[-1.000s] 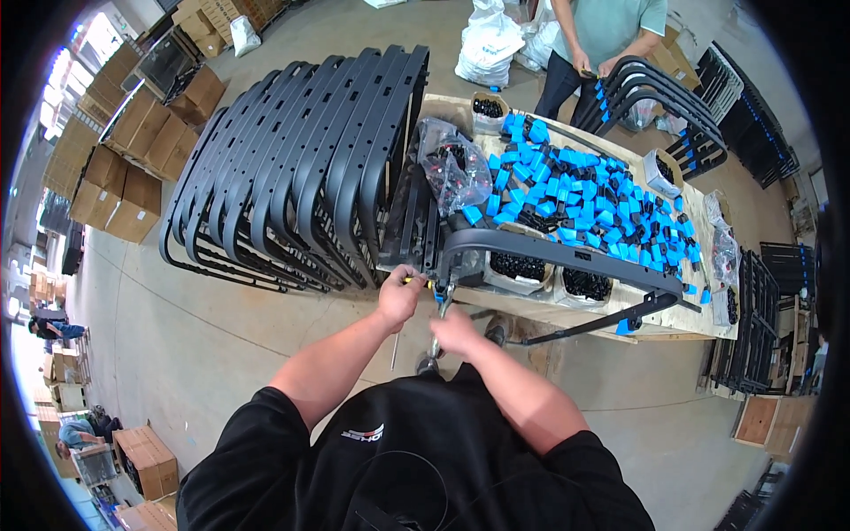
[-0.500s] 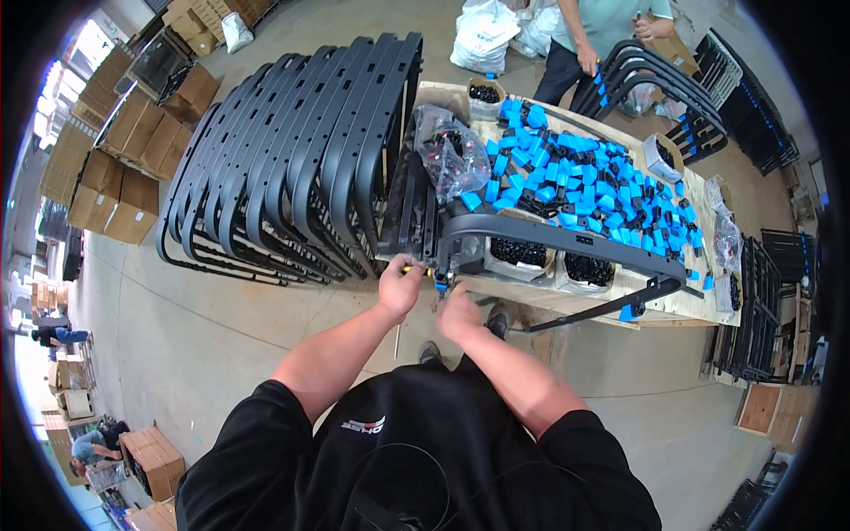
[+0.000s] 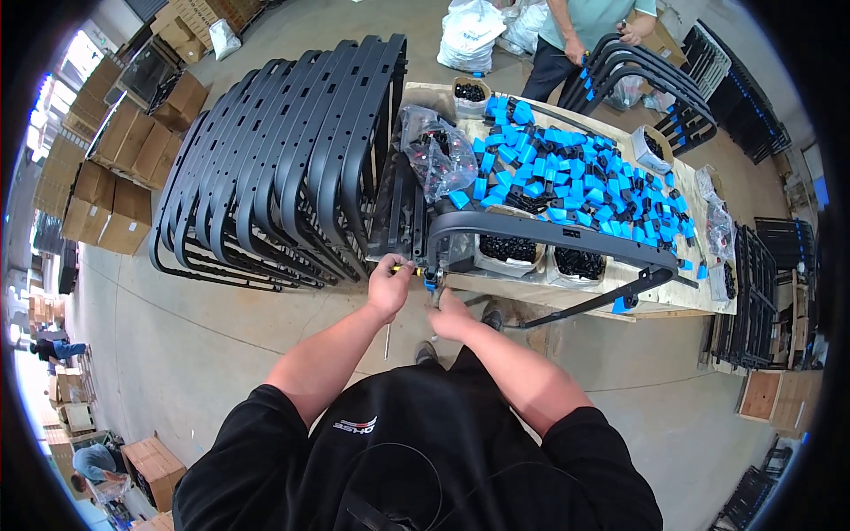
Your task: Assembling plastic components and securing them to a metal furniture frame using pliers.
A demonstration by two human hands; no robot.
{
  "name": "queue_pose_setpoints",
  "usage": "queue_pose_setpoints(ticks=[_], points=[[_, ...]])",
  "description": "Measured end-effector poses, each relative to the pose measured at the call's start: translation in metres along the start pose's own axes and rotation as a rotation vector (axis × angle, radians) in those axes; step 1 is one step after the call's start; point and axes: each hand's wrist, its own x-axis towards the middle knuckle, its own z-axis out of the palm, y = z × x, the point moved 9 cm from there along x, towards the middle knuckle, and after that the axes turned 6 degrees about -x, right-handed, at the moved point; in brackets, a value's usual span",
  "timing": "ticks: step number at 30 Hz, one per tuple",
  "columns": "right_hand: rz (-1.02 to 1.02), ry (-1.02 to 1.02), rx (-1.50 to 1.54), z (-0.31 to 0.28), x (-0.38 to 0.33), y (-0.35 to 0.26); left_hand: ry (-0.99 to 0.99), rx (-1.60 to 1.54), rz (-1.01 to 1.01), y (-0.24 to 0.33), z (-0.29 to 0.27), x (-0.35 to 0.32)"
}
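A dark curved metal frame [image 3: 549, 232] lies across the near edge of the wooden table [image 3: 531, 290]. At its left end is a small blue-and-black fitting [image 3: 431, 283]. My left hand [image 3: 387, 290] is closed just left of that fitting, around what looks like a screwdriver [image 3: 405, 268] with a yellow-and-black handle. A thin metal shaft [image 3: 387, 341] hangs below this hand. My right hand [image 3: 450, 316] is closed just below and right of the fitting; its fingertips are partly hidden, and whatever they hold cannot be made out.
Blue-and-black plastic fittings [image 3: 567, 177] cover the table, with boxes of small black parts [image 3: 580, 263] and a clear plastic bag [image 3: 438, 155]. Standing frames [image 3: 292, 150] crowd the left. A co-worker [image 3: 598, 35] handles frames beyond the table. Cartons [image 3: 115, 208] stand far left.
The whole view has shifted slightly, so the table and frames sit further left. My right fingers have moved a little lower beside the fitting. My left hand keeps its hold.
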Motion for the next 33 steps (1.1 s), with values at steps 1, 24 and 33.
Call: queue_pose_setpoints(ticks=[1,24,33], points=[[-0.027,-0.141,0.311,0.015,0.002,0.002,-0.006,-0.001,0.005,0.004,0.002,-0.001],[0.081,0.023,0.157,0.019,-0.029,-0.001,0.192,0.615,0.07,-0.05,-0.027,-0.024],[0.0,0.111,1.083,-0.002,-0.013,0.029,0.09,0.041,0.009,-0.006,-0.011,-0.015]])
